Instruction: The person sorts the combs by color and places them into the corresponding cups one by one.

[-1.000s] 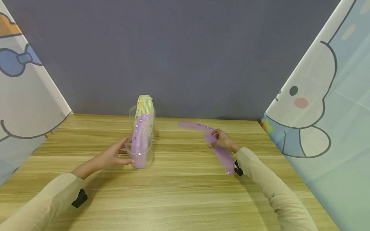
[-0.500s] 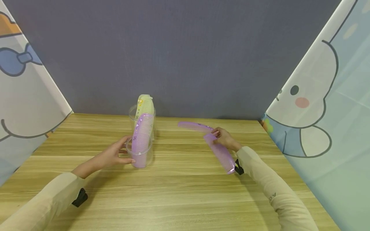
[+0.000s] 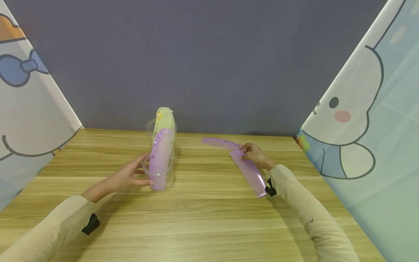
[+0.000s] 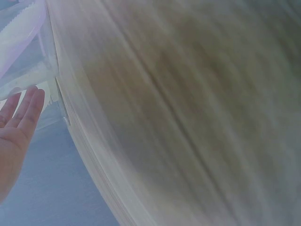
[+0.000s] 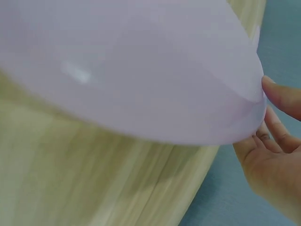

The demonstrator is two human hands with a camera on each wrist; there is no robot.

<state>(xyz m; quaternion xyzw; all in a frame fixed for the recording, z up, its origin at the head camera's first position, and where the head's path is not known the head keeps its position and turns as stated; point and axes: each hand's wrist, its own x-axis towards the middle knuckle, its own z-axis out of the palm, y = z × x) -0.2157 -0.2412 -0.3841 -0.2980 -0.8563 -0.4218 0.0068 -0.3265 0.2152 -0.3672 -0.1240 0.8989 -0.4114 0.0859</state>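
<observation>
In the head view, my left hand (image 3: 132,173) holds the near clear plastic cup (image 3: 168,178) at its left side, thumb at the front. A purple comb (image 3: 161,151) stands upright in that cup, leaning slightly right. Over at the right, my right hand (image 3: 256,155) pinches one end of a second purple comb (image 3: 250,173), which slants down toward the black wrist mount. In the right wrist view, thumb and fingers grip the end of this comb (image 5: 155,75), seen large and close. A third purple comb (image 3: 217,142) lies on the table just beyond the right hand.
Behind the near cup stands another clear cup (image 3: 150,127) with light green combs (image 3: 163,118) in it. A wooden table (image 3: 196,218) spreads beneath, with a dark grey panel (image 3: 209,65) at its back edge. Cartoon-printed panels (image 3: 353,109) flank both sides.
The comb in my right hand has turned slightly, and its near end has shifted a little. My left hand and both cups stay where they were.
</observation>
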